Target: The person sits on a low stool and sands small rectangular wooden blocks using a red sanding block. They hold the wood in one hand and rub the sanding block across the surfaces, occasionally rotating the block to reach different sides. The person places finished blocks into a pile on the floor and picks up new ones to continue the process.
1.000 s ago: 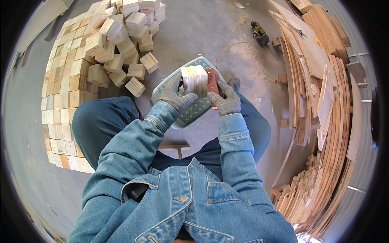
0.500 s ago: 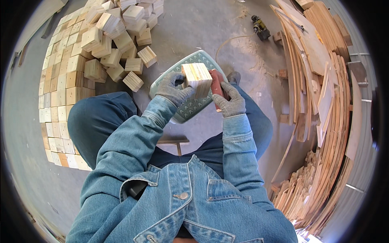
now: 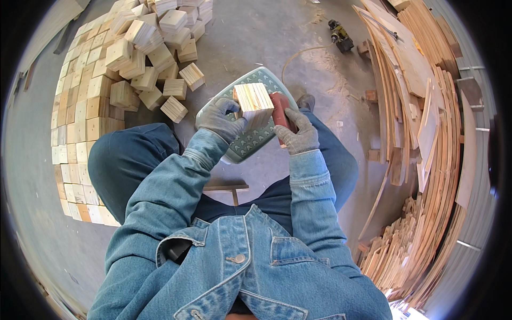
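Observation:
My left hand [image 3: 221, 120], in a grey glove, grips a pale laminated wooden block [image 3: 255, 101] by its left side. In my gloved right hand [image 3: 300, 133] is a reddish-brown sanding block [image 3: 281, 110], held against or very close to the block's right side; whether they touch I cannot tell. Both are above a pale green patterned plastic stool [image 3: 248, 151] between my knees. The fingers behind the wooden block are partly hidden.
Many wooden blocks stand in a stacked row [image 3: 80, 125] to my left, with a loose heap [image 3: 154, 58] beyond. At far right lie stacked boards [image 3: 432, 138]. A cordless drill [image 3: 340, 36] rests on the dusty floor, near a thin hose [image 3: 298, 53].
The wooden block has tilted slightly, showing more of its striped top face. My right hand and the sanding block have shifted a little left and toward me along its side.

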`<state>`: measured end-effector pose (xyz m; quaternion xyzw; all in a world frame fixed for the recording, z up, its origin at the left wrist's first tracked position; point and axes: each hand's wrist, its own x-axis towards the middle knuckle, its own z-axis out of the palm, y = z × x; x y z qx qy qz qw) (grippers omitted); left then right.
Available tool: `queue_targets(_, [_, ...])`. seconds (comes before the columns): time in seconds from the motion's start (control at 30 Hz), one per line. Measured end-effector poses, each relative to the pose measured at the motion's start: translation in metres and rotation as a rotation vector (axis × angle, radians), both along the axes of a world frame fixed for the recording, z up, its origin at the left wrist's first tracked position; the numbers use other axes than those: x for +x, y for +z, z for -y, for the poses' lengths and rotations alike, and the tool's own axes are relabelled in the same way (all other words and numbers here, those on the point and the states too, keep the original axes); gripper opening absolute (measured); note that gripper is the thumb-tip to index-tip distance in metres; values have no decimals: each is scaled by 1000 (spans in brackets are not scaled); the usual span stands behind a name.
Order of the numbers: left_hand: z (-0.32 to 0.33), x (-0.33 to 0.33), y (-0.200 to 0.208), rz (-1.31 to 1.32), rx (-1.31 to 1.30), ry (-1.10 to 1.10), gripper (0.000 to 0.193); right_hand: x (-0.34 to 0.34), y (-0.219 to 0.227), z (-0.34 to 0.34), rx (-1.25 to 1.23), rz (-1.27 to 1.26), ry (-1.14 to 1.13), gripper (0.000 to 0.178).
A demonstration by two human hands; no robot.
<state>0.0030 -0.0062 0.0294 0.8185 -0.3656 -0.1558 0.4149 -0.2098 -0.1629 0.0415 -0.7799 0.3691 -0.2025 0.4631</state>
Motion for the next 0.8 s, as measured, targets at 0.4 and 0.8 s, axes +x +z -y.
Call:
queue_targets(0.4, [-15, -1, 3, 20, 481, -200, 47, -17, 15, -18, -158, -237, 63, 64])
queue_targets(0.8, [-23, -23, 37, 332, 65, -283, 62, -33, 41, -17, -102, -39, -80, 65])
